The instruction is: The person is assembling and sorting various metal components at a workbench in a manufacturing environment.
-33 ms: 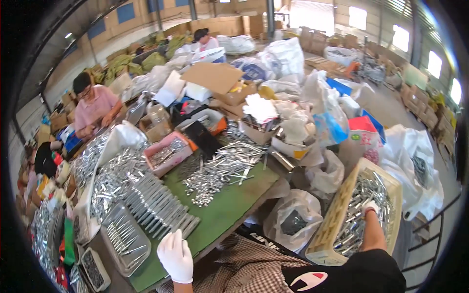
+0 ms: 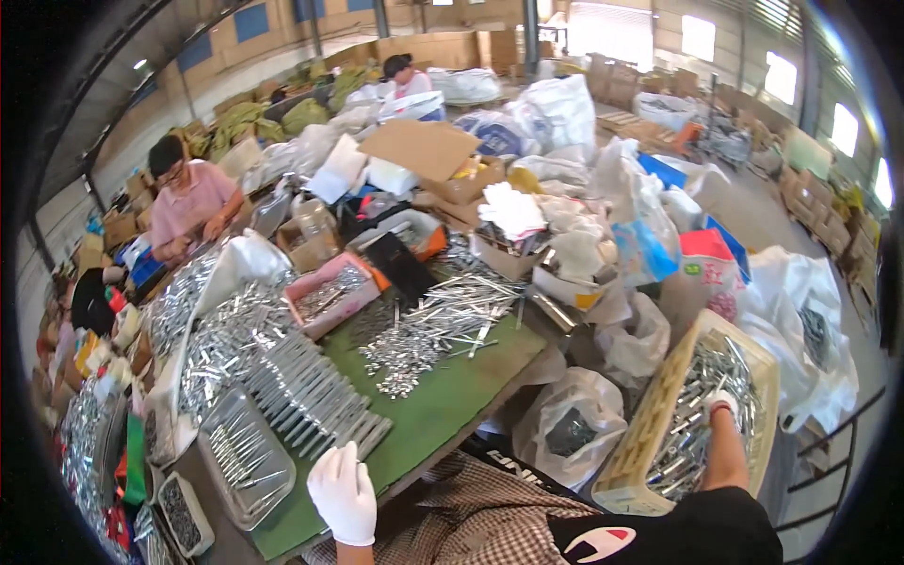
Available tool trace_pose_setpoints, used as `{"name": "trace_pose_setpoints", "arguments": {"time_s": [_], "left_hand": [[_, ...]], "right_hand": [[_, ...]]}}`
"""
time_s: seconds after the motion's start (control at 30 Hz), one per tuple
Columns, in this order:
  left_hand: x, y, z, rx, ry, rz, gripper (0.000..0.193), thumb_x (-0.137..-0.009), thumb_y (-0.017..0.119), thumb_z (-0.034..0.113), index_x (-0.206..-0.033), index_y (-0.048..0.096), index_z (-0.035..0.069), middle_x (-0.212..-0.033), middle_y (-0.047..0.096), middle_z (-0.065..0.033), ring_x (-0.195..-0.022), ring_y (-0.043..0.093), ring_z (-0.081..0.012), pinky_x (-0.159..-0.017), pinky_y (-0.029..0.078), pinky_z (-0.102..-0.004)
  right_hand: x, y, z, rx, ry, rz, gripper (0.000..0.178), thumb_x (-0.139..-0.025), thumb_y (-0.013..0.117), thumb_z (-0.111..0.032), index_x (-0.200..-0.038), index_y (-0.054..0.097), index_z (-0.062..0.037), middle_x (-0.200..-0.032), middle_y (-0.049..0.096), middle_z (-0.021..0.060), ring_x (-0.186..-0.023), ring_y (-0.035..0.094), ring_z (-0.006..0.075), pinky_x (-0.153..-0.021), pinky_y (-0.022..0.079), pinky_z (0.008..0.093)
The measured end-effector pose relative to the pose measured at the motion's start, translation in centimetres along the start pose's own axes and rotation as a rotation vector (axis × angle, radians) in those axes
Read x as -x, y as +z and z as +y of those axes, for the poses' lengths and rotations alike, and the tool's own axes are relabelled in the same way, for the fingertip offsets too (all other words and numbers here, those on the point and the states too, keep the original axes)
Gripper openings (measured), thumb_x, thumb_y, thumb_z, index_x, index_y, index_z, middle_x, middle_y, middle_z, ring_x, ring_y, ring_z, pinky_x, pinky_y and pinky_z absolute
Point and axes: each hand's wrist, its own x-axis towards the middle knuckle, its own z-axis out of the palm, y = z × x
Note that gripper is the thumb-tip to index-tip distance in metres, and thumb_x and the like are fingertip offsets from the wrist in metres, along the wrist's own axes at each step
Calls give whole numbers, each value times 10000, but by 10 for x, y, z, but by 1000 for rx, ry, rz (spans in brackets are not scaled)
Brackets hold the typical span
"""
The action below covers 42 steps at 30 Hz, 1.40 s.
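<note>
Only the view has shifted slightly. Right white-gloved hand [image 2: 722, 403] rests among silvery metal rods [image 2: 700, 379] inside a cream plastic crate [image 2: 629, 469]; left white-gloved hand [image 2: 342, 499] is near grey metal bars [image 2: 315, 395] on the green worktop [image 2: 447, 395]. Whether either hand's fingers grasp anything, I cannot tell.

The gloved right hand [image 2: 722, 403] was among the silver metal parts [image 2: 692, 414] in a cream crate [image 2: 637, 450]. The gloved left hand [image 2: 342, 497] stood at the edge of the green bench [image 2: 476, 386], just beside a row of metal pieces [image 2: 315, 395]. Farther left, a co-worker [image 2: 193, 201] in pink was bending forward.
</note>
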Motion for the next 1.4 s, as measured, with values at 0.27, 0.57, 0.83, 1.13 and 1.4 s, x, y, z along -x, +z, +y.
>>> {"name": "trace_pose_setpoints", "arguments": {"time_s": [0.27,0.57,0.83,1.13,1.4], "left_hand": [[5,-5,-2,-50,-21,-82,476,-754,691,143,-1202,576,30,-1138,596,-135,-1095,554,-319,-946,406,-435],[-18,-26,18,-99,-54,155,290,-777,666,60,-1062,652,12,-932,642,-151,-883,609,-349,-780,495,-441],[-13,-22,14,-116,-134,126,341,-780,658,87,-1113,646,16,-921,632,-156,-882,600,-351,-800,475,-455],[-8,-20,12,-117,-155,141,349,-792,664,118,-1126,636,21,-1008,640,-139,-1005,599,-321,-890,442,-448],[-19,-38,8,656,-458,562,808,-718,760,274,-1391,378,44,-1357,460,-148,-1222,473,-299,-1024,375,-429]], "right_hand": [[140,-210,-201,-673,-1126,837,202,-812,624,-194,-946,667,-49,-843,636,151,-807,611,350,-729,479,445],[296,-231,-526,-705,-1647,929,377,-788,658,-357,-1013,623,-57,-946,604,121,-974,555,297,-867,421,431],[314,-231,-657,-246,-1023,696,676,-785,671,-394,-1354,465,-94,-1232,516,171,-1164,472,339,-962,375,526],[303,-283,-621,-833,-1317,926,174,-905,505,-174,-1022,597,-85,-793,653,120,-745,662,277,-666,524,420],[363,-295,-381,-537,-2653,675,160,-840,571,-104,-976,611,-29,-836,528,133,-715,588,280,-619,507,382]]}}
